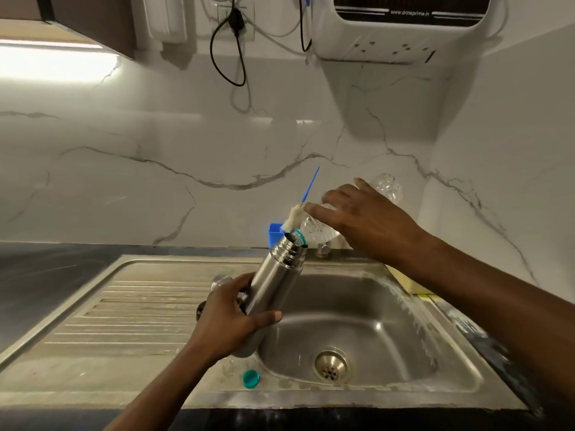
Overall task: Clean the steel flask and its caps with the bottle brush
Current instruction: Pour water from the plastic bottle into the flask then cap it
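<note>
Bottle brush [294, 217] sticking in steel flask [273, 287] mouth: inside scrub likely going on. Left hand [230, 318] fingers wrapping flask; right hand [364, 219] fingers spreading, holding nothing. Teal cap [250, 378] waiting.

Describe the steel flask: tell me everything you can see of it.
The steel flask is a slim cylinder of shiny bare metal with ribbed rings round its neck and a teal part at its open mouth. It is tilted, mouth up and toward the wall, base down toward the person, over the sink where drainboard meets basin. The left hand grips its lower half. The white bristle head of the bottle brush sticks out of the mouth, blue handle above.
</note>
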A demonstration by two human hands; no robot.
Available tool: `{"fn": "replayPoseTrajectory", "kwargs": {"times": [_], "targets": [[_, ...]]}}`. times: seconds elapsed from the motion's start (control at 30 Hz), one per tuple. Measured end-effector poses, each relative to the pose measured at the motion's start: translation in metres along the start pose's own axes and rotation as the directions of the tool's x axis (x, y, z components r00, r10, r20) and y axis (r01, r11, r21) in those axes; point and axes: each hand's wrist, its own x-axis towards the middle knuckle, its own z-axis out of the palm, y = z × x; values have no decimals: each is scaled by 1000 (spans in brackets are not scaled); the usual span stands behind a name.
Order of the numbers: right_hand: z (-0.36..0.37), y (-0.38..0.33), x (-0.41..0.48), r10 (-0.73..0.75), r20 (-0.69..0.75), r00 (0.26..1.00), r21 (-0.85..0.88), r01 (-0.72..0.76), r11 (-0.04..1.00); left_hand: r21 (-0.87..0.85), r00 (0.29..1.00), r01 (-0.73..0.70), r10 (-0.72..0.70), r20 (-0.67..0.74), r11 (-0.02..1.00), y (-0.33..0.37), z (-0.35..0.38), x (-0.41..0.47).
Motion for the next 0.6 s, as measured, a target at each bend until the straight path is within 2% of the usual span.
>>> {"fn": "replayPoseTrajectory", "kwargs": {"times": [0.6], "targets": [[-5, 7, 1, -79, -62, 995, -28, 78, 997, -29, 1000, 3, -3, 28, 1000, 8, 8, -3]]}}
